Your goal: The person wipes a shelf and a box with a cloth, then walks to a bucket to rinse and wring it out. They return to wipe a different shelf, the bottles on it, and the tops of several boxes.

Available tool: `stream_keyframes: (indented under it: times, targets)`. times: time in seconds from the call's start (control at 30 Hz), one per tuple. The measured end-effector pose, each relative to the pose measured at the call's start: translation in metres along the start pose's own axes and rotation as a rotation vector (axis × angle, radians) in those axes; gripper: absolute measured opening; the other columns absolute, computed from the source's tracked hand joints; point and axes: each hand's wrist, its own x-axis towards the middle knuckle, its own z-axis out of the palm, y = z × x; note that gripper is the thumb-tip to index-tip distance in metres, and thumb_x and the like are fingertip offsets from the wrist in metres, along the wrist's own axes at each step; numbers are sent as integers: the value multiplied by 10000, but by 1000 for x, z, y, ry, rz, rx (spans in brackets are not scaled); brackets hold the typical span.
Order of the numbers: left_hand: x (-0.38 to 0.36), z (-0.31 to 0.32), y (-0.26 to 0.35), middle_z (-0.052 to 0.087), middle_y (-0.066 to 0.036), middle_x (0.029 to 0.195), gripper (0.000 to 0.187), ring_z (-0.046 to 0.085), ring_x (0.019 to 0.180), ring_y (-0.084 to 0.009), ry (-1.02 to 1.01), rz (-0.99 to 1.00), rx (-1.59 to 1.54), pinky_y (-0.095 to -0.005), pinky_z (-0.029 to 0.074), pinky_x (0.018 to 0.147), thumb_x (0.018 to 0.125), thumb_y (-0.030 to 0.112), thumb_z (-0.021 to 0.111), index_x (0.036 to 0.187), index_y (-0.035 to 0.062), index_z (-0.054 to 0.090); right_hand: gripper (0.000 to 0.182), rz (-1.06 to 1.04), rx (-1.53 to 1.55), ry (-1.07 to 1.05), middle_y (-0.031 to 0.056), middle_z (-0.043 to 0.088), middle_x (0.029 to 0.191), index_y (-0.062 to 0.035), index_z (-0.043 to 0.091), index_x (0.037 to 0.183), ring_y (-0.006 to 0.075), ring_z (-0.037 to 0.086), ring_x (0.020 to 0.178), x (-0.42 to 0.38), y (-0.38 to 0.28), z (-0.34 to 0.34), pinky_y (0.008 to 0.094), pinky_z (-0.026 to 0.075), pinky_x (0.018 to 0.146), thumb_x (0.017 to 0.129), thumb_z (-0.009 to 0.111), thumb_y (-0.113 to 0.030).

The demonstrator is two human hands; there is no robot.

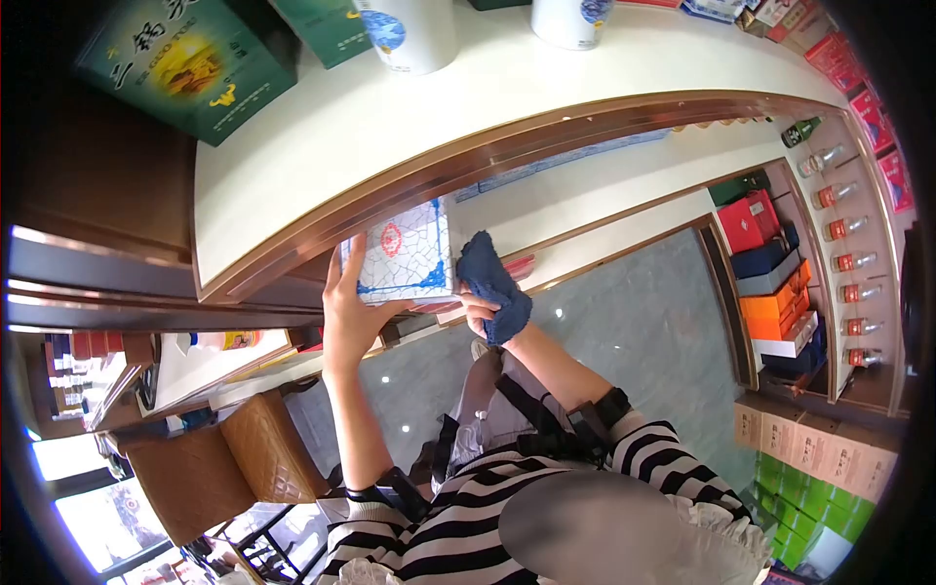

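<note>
A white box [405, 255] with a crackle pattern, blue corner ornaments and a red emblem is held up just below the brown edge of the upper shelf. My left hand [353, 307] grips its left side, the thumb along the near edge and the fingers reaching up the side. At the box's lower right corner, my right hand [480, 310] is closed around a dark blue cloth [494, 288]. The right fingertips are close to the box; whether they touch it is hard to make out. The top of the box is hidden behind the shelf edge.
Above, a white shelf [624, 83] carries green liquor boxes [200, 68] and white containers [408, 34]. Right, several bottles [846, 229] and coloured boxes [775, 292] fill a cabinet, with cartons [814, 439] below. A brown chair [224, 463] stands lower left.
</note>
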Motion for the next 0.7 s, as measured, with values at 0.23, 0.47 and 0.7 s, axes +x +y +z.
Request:
stream_keyframes:
  times: [0.23,0.47,0.7]
  targets:
    - [3,2,11,442,-181,1072,824,511,903,-247,-1,-2,-21,-305,435,745,405,40,750,1145,3,386,232,-549,-1906,221,55,479,748,-87,452,910,89,459,633,11,6,-8,249,324,554,824,311,-251]
    - [10,11,2,466,-178,1056,831,496,922,-264,18,-26,86,-313,406,777,435,87,747,1169,17,364,74,-337,-1421,407,16,496,650,-109,480,682,164,486,582,14,-18,10,300,400,554,617,490,-142]
    - [19,12,12,490,-197,942,670,519,804,-304,30,-167,80,-351,431,702,438,119,766,1006,-65,462,121,-456,-2093,224,16,498,610,-94,476,658,162,480,503,22,-31,-1,302,396,550,657,506,-212]
